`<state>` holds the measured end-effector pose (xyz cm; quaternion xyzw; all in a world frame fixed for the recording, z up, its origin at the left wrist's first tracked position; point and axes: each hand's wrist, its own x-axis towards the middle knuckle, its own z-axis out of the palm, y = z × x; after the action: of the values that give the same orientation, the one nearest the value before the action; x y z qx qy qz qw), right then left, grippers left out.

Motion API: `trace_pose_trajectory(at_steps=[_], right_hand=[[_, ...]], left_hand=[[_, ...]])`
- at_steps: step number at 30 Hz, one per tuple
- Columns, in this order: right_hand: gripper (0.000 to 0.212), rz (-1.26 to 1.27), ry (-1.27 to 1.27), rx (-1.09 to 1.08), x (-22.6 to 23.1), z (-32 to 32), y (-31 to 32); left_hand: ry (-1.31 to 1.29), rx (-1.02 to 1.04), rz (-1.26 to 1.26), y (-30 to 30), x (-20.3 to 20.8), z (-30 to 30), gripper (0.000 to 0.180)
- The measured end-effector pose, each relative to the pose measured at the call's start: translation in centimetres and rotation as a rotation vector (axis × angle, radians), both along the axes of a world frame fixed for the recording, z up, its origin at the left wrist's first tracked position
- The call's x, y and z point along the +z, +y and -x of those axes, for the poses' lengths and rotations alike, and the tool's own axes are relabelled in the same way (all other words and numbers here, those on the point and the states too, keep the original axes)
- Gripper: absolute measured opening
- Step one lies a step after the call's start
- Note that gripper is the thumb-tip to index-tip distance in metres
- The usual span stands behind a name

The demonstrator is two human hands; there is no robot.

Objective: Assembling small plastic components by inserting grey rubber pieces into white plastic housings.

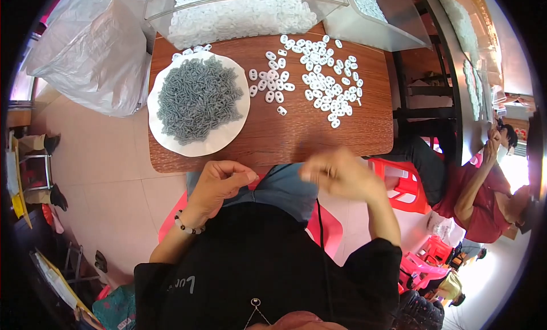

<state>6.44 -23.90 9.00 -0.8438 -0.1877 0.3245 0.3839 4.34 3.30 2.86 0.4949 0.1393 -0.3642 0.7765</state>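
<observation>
My left hand, a beaded bracelet on its wrist, is held just off the near edge of the wooden table. Its thumb and forefinger are pinched together; what they hold, if anything, is too small to make out. To its right, my right hand is smeared by motion near the same edge, so its fingers do not show clearly. A white plate on the left carries a heap of small grey ridged pieces. Small white oval pieces with two round marks lie in a loose cluster and a larger spread.
Clear bins of white pieces stand along the table's far side. A pale plastic sack is at the left. Beyond the table's right side, a person in a dark red shirt sits at another table, near red plastic stools.
</observation>
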Motion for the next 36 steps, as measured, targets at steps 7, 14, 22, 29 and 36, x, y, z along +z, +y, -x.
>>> trace_pose_trajectory(at_steps=[7,14,22,29,36], right_hand=[[0.018,0.204,-0.928,-0.065,-2.9,-14.8,2.2],[0.024,0.365,-0.959,0.059,-5.2,-18.1,2.5],[0.012,0.346,-0.926,0.080,-5.0,-17.9,2.4],[0.021,0.044,-0.827,-0.229,-3.1,-12.8,1.3],[0.008,-0.519,0.102,-0.718,-1.7,-3.0,4.4]], left_hand=[[-0.017,-0.004,0.001,0.1,1.0,0.3,0.012],[0.021,0.064,0.020,1.3,0.2,0.6,0.012],[-0.003,0.049,0.009,0.9,1.0,-0.6,0.014],[-0.013,0.042,-0.005,0.5,1.0,-0.9,0.014],[-0.096,0.085,-0.053,-1.5,1.0,-1.8,0.011]])
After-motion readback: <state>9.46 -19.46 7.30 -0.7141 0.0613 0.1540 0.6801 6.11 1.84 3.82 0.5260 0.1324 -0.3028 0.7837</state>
